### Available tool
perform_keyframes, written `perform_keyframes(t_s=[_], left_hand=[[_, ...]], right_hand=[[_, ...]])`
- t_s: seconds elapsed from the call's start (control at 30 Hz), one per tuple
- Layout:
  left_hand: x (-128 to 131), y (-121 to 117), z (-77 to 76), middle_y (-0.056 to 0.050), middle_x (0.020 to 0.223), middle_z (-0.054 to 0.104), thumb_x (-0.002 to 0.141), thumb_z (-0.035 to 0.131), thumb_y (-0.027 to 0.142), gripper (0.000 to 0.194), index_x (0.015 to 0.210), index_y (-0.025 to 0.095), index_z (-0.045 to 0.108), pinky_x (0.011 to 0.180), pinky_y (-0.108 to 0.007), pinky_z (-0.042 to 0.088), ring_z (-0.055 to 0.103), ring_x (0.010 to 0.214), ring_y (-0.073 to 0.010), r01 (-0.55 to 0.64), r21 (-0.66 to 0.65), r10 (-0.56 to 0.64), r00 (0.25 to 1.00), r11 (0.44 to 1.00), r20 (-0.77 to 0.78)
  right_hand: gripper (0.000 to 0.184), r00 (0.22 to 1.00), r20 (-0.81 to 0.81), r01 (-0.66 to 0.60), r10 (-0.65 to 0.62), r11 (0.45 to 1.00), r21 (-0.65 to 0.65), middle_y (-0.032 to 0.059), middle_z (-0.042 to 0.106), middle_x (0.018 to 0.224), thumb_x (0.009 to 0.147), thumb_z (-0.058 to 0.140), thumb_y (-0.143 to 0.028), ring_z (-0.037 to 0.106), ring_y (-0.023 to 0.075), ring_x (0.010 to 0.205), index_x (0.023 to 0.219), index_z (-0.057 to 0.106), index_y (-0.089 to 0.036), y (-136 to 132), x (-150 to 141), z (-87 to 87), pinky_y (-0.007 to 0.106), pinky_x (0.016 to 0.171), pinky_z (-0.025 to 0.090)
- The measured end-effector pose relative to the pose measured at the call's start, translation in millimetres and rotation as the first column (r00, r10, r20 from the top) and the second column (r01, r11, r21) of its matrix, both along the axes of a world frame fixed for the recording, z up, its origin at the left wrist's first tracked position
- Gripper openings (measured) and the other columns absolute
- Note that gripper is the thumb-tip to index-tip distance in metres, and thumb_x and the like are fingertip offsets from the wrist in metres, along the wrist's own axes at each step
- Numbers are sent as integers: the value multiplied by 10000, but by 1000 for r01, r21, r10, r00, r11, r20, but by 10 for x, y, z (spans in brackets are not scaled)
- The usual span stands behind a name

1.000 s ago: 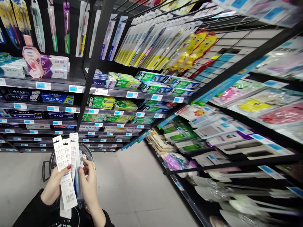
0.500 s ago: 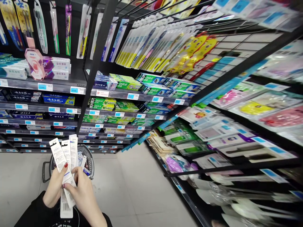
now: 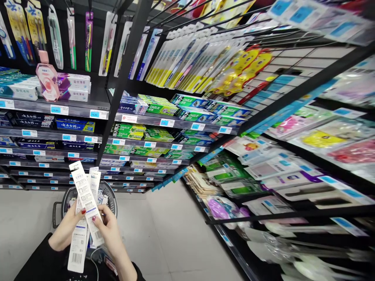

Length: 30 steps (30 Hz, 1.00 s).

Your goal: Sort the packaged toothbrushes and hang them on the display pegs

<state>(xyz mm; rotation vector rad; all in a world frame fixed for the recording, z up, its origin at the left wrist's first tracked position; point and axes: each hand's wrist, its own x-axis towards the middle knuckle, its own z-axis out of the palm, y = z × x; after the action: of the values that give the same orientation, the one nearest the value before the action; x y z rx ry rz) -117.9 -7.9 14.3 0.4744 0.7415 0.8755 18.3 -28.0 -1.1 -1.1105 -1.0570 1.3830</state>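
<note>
Several long white toothbrush packs are fanned out between my hands, their printed backs facing me. The uppermost toothbrush pack [image 3: 84, 193] slants down to the right, and my right hand [image 3: 109, 230] pinches its lower part with thumb on top. My left hand [image 3: 66, 226] closes round the packs beneath, its thumb at the left edge of the upper one. A lower toothbrush pack [image 3: 77, 248] shows its barcode end towards me. Behind the hands a grey basket [image 3: 113, 195] stands on the floor, partly hidden, with small packaged goods inside.
Ahead, shelves hold toothpaste boxes [image 3: 159, 105] and a pink mouthwash bottle [image 3: 47, 80]. Toothbrushes [image 3: 175, 62] hang on hooks above. On the right, a slanting rack [image 3: 281, 212] carries packaged household goods. Pale floor [image 3: 166, 230] lies between.
The uppermost pack has shifted right and tilted, and my right hand has moved with it towards its lower end. The packs beneath are more spread out below. The view has shifted slightly.
</note>
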Motion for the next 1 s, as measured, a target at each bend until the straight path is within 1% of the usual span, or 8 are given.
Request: perform_keyframes(t_s=[0.1, 0.23, 0.37, 0.47, 0.6, 0.77, 0.9, 1.0], left_hand=[[-30, 23, 92, -126, 1175, 584, 719, 646, 166, 439, 1140, 185, 522, 922, -390, 401, 517, 1098, -291, 62, 71, -59, 998, 996, -38], [-51, 31, 160, -119, 1234, 544, 737, 625, 175, 531, 1239, 210, 455, 933, -392, 394, 484, 1138, -287, 81, 35, -79, 995, 996, -56], [-52, 44, 105, -106, 1244, 538, 740, 621, 203, 668, 1331, 243, 312, 906, -398, 418, 491, 1132, -287, -32, -58, 28, 997, 998, -70], [-61, 58, 47, -106, 1234, 547, 712, 650, 211, 773, 1362, 251, 234, 896, -401, 426, 494, 1128, -287, -85, -105, 75, 992, 991, -99], [-70, 62, 25, -106, 1269, 515, 702, 660, 234, 781, 1361, 257, 241, 923, -416, 405, 495, 1128, -288, -90, -110, 76, 990, 990, -122], [-35, 44, -15, -90, 1257, 529, 689, 668, 226, 772, 1350, 265, 269, 910, -405, 419, 502, 1121, -286, -73, -118, 55, 988, 990, -146], [4, 17, -59, -94, 1180, 591, 688, 666, 202, 785, 1354, 259, 254, 871, -390, 457, 546, 1067, -281, -82, -152, 67, 992, 985, -106], [23, -9, -37, -103, 1117, 628, 678, 673, 203, 817, 1361, 262, 230, 824, -403, 485, 580, 1012, -294, -92, -164, 79, 993, 982, -84]], right_hand=[[206, 982, -179, 49, -58, 997, -53, 10, 570, 743, 719, 600, -360, 542, 147, 646, 801, 516, -190, 6, 25, 24, 250, 584, 426], [243, 931, -339, 91, -136, 985, -144, 13, 548, 717, 732, 546, -402, 549, 154, 606, 871, 483, -212, 33, 106, 60, 258, 500, 444], [279, 903, -374, 153, -214, 971, -186, 15, 561, 787, 728, 564, -350, 589, 175, 676, 955, 451, -233, 64, 225, 58, 271, 479, 472], [289, 893, -359, 201, -271, 954, -221, -1, 578, 755, 716, 581, -322, 585, 153, 564, 944, 423, -241, 76, 323, 12, 259, 432, 460], [201, 881, -369, 232, -297, 950, -209, -38, 542, 586, 739, 552, -332, 515, 113, 421, 850, 421, -227, 85, 432, -43, 209, 366, 394], [256, 800, -522, 206, -297, 952, -225, 49, 587, 815, 801, 445, -437, 441, 79, 436, 890, 501, -203, 125, 499, -17, 200, 351, 324], [325, 778, -541, 203, -320, 942, -266, 64, 554, 769, 824, 395, -463, 376, 85, 425, 898, 549, -188, 126, 524, -21, 221, 349, 305], [238, 795, -509, 243, -331, 942, -232, 14, 524, 721, 794, 473, -443, 375, 77, 428, 856, 520, -218, 90, 532, -51, 211, 377, 321]])
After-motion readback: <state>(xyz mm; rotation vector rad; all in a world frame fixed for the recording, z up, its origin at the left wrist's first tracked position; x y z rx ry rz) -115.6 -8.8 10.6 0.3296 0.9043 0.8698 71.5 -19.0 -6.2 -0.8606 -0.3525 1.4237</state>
